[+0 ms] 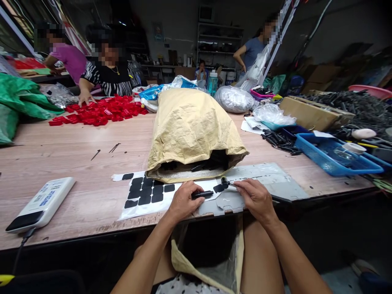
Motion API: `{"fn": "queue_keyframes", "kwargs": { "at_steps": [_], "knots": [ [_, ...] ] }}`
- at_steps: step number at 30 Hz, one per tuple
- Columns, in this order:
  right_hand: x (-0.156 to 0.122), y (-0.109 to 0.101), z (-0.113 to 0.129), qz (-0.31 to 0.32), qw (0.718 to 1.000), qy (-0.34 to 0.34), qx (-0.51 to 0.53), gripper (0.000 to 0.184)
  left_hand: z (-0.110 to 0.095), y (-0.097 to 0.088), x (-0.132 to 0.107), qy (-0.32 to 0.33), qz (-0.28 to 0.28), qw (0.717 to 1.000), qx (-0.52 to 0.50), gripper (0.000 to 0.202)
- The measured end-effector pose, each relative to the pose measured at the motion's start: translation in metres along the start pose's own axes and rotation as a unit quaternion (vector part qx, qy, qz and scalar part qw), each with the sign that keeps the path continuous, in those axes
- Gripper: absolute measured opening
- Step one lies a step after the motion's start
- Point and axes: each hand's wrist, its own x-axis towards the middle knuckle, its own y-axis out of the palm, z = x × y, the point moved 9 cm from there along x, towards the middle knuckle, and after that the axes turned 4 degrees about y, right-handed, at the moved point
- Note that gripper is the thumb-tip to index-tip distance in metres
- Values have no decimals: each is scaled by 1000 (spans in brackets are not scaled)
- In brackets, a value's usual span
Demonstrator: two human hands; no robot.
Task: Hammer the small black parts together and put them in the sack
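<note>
I note left hand [185,201] gripping black tube [203,194], lower centre of frame; right hand [255,198] pinching thin tool [232,183], dark piece [224,182] at its tip. Sheet [167,200] lies left, sack [196,126] above in frame.

Left hand [185,200] holds a black cylinder [205,194] — right hand [256,199], metal tool [232,184].

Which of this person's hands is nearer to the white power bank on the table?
Left. The left hand is to the right of the power bank, past most of the sheet of black stickers; the right hand is farther right.
</note>
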Motion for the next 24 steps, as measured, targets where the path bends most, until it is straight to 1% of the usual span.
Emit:
{"fn": "queue_keyframes", "kwargs": {
  "at_steps": [3,6,12,24],
  "knots": [
    [-1,7,-19,2,1000,8,-24,19,-1,0,0,1,1,1000,-3,16],
    [-2,11,-27,2,999,11,-33,20,-2,0,0,2,3,1000,-7,16],
    [-4,13,-26,-4,999,9,-50,21,-3,-2,0,0,-2,1000,-12,16],
    [-5,14,-27,-2,998,15,-59,21,-3,-1,-1,-8,5,1000,-15,18]
  ]
}}
